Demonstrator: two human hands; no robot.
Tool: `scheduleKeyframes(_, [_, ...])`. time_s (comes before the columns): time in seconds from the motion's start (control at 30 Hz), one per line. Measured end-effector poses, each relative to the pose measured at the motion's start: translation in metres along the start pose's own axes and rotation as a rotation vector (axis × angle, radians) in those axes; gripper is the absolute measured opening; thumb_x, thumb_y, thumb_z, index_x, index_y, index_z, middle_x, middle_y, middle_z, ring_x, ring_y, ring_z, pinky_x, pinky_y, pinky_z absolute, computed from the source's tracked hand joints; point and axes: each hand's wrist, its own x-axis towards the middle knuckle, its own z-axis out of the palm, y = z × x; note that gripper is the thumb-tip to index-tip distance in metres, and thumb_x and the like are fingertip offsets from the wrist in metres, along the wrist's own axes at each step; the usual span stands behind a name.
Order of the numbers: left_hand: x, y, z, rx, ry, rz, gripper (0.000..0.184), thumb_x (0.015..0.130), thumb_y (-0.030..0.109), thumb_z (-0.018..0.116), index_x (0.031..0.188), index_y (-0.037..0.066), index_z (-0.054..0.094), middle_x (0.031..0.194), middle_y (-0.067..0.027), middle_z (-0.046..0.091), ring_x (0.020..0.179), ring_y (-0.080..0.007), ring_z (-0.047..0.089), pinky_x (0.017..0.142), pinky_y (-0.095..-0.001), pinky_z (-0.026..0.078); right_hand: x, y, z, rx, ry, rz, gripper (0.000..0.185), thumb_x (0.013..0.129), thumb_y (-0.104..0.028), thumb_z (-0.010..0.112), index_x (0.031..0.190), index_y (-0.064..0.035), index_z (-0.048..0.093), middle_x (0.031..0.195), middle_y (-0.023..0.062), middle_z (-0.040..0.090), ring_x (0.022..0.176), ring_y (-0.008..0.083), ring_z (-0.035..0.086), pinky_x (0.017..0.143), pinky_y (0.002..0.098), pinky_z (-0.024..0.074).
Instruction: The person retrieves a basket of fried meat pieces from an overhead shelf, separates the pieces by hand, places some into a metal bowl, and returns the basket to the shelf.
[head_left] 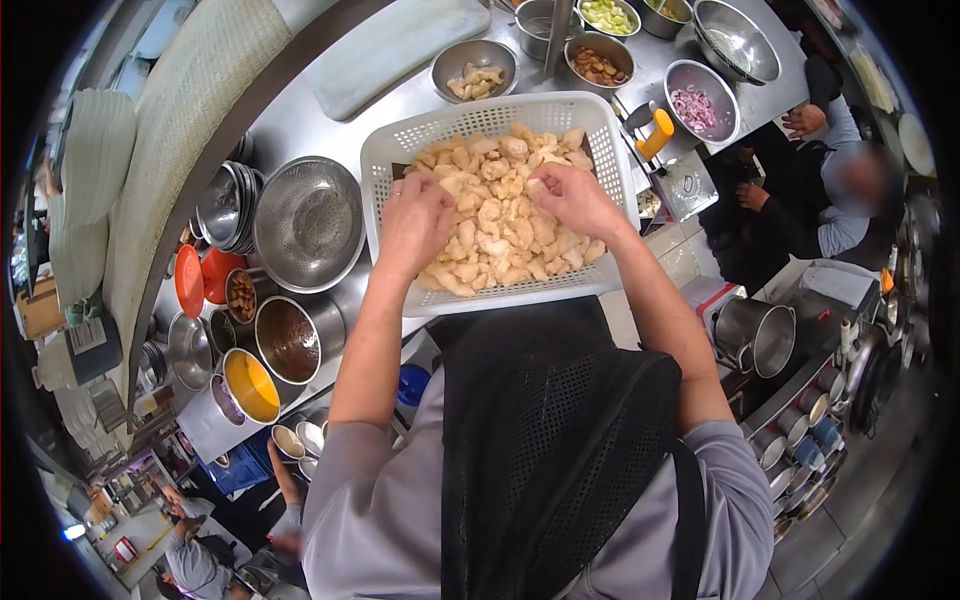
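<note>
A white perforated plastic basket (500, 293) stands before me on the steel counter, heaped with pale golden, lumpy pieces that look like battered chicken (493, 212). Over the left part of the heap, my left hand (415, 218) has its fingers curled down and closed; whatever they hold is hidden. My right hand (578, 200) is over the right part, thumb and fingers pinched on a pale piece of the chicken. A dark liner shows at the basket's inner edges.
A steel colander (310, 225) and a pot of brown sauce (288, 340) stand left. Behind are a white cutting board (385, 50), a bowl of pale pieces (475, 72) and a bowl of chopped red onion (700, 104). A co-worker (815, 190) is at right.
</note>
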Motion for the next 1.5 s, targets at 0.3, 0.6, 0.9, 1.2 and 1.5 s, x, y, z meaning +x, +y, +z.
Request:
scheduleKeyframes(0.3, [0.03, 0.006, 0.054, 0.049, 0.013, 0.226, 0.024, 0.089, 0.019, 0.071, 0.111, 0.008, 0.07, 0.117, -0.0117, 0.067, 0.118, -0.0334, 0.059, 0.1, -0.0491, 0.046, 0.038, 0.02, 0.077, -0.522, 0.271, -0.232, 0.037, 0.09, -0.013, 0.066, 0.122, 0.0038, 0.063, 0.109, 0.0253, 0.069, 0.101, 0.0416, 0.068, 0.094, 0.048, 0.0546])
scheduleKeyframes(0.6, [-0.002, 0.002, 0.007, 0.119, -0.238, 0.046, 0.015, 0.088, 0.024, 0.072, 0.092, 0.01, 0.072, 0.1, -0.0074, 0.07, 0.108, -0.0316, 0.064, 0.09, -0.0477, 0.048, 0.036, 0.016, 0.068, -0.142, 0.178, -0.122, 0.022, 0.087, -0.013, 0.067, 0.104, -0.0013, 0.06, 0.106, 0.024, 0.069, 0.103, 0.0442, 0.066, 0.089, 0.0523, 0.0522])
scheduleKeyframes(0.9, [0.029, -0.006, 0.036, 0.184, -0.09, 0.122, 0.022, 0.091, 0.023, 0.069, 0.108, 0.01, 0.074, 0.109, -0.009, 0.068, 0.115, -0.0317, 0.061, 0.092, -0.0473, 0.047, 0.047, 0.027, 0.065, -0.126, 0.085, -0.256, 0.021, 0.088, -0.01, 0.066, 0.107, -0.0031, 0.062, 0.107, 0.0216, 0.069, 0.107, 0.0441, 0.066, 0.09, 0.0516, 0.0528])
scheduleKeyframes(1.2, [0.037, -0.012, 0.051, 0.158, -0.241, 0.119, 0.029, 0.087, 0.024, 0.073, 0.112, 0.01, 0.07, 0.108, -0.0093, 0.066, 0.118, -0.0324, 0.058, 0.101, -0.0497, 0.04, 0.038, 0.013, 0.054, -0.383, -0.043, -0.294, 0.02, 0.094, -0.018, 0.066, 0.106, -0.0027, 0.069, 0.105, 0.0194, 0.068, 0.106, 0.04, 0.066, 0.091, 0.0497, 0.054])
scheduleKeyframes(1.5, [0.043, -0.023, 0.033, -0.731, -0.231, -0.244, 0.032, 0.107, 0.019, 0.058, 0.134, 0.001, 0.057, 0.118, -0.0124, 0.074, 0.106, -0.0156, 0.069, 0.093, -0.0305, 0.052, 0.104, -0.034, -0.027, 0.189, 0.286, -0.209, 0.043, 0.097, -0.034, 0.072, 0.119, 0.0028, 0.069, 0.101, 0.0187, 0.076, 0.091, 0.0278, 0.073, 0.082, 0.0393, 0.0559])
